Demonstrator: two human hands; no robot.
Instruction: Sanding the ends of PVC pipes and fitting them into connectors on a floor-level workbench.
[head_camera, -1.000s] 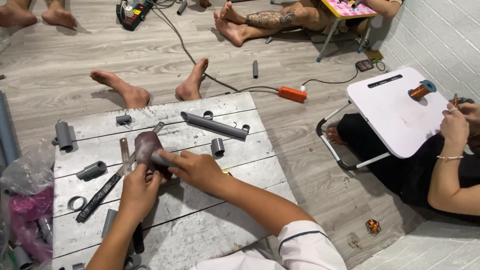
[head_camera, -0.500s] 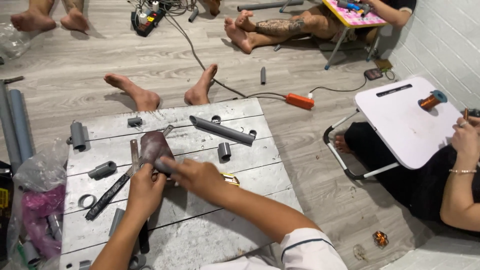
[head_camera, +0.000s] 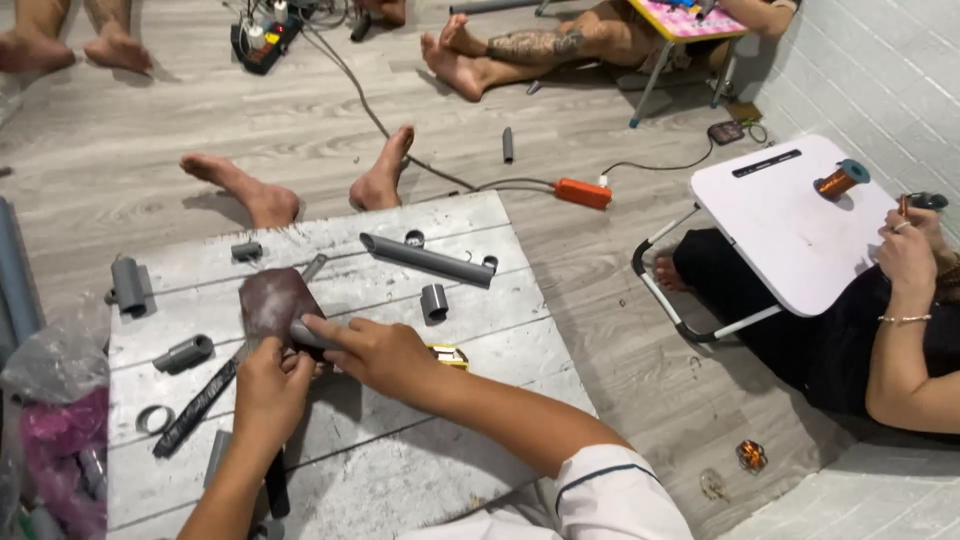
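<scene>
Two bare hands meet over a grey plank surface (head_camera: 400, 440), working a short grey pipe piece (head_camera: 310, 335) against a dark reddish-brown sheet (head_camera: 270, 300). Grasping the pipe piece, the right hand (head_camera: 375, 352) pins it between thumb and fingertips, its free end lying on the sheet. Just beside it, the left hand (head_camera: 272, 385) is closed on the sheet's near edge, holding it down. Past the right hand's knuckles stand a small pipe stub (head_camera: 434, 300) and, farther off, a long grey pipe (head_camera: 425, 258) lying slantwise. A yellow object (head_camera: 447, 355) shows just behind the right wrist. Out beyond the left hand lie a black file (head_camera: 195, 405), a grey ring (head_camera: 152, 418) and a pipe coupling (head_camera: 183, 353). Well off to the right, another person's hand (head_camera: 908, 255) rests at a white folding tray (head_camera: 790, 225) bearing a copper wire spool (head_camera: 840, 180).
</scene>
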